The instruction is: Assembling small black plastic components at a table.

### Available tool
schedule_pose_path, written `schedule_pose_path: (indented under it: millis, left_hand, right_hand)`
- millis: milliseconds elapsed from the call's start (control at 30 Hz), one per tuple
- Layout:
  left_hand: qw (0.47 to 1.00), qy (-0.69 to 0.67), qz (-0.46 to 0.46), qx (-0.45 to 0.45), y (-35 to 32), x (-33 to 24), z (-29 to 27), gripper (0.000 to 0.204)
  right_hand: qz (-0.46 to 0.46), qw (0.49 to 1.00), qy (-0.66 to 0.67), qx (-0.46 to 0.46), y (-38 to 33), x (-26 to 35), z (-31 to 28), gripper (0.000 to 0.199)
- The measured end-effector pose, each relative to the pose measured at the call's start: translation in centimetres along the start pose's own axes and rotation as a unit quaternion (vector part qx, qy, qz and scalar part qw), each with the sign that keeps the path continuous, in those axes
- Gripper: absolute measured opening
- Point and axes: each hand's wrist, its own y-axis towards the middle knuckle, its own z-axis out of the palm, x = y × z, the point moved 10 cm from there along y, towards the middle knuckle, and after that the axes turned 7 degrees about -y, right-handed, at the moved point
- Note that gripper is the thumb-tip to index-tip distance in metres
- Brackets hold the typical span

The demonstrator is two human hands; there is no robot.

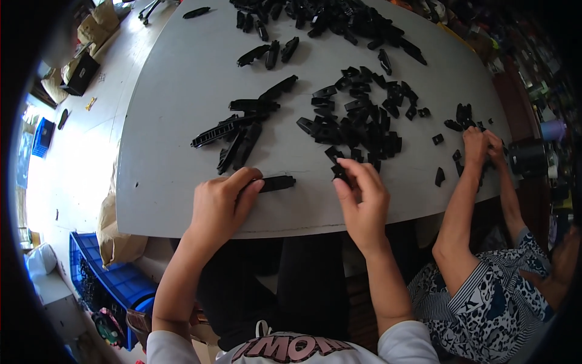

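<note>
My left hand (227,197) is closed round one end of a long black plastic part (277,183), which points to the right just above the table near its front edge. Between the thumb and fingers of my right hand (365,197) is a small black plastic piece (339,173). The two held parts are apart from each other. Beyond my right hand lies a pile of small black pieces (364,121). Past my left hand, several long black parts (242,130) lie crossed over one another, one showing a ribbed side.
A larger heap of black parts (321,15) covers the far end of the grey table (167,176). At right, a co-worker's hands (479,142) handle small black pieces. A blue crate (112,279) and a brown paper bag (118,236) stand on the floor at left.
</note>
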Motion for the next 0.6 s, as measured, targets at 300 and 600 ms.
schedule_pose_path:
  millis: [300, 600]
  left_hand:
    - [0.988, 0.151, -0.006, 0.044, -1.4, -3.3, 1.4, 0.024]
    - [0.992, -0.062, 0.092, 0.063, -2.2, -2.3, 1.4, 0.033]
  right_hand:
    - [0.269, 0.869, 0.415, 0.031, -1.9, -3.8, 2.6, 0.026]
    - [-0.026, 0.991, 0.112, 0.073, -0.3, 3.5, 4.0, 0.034]
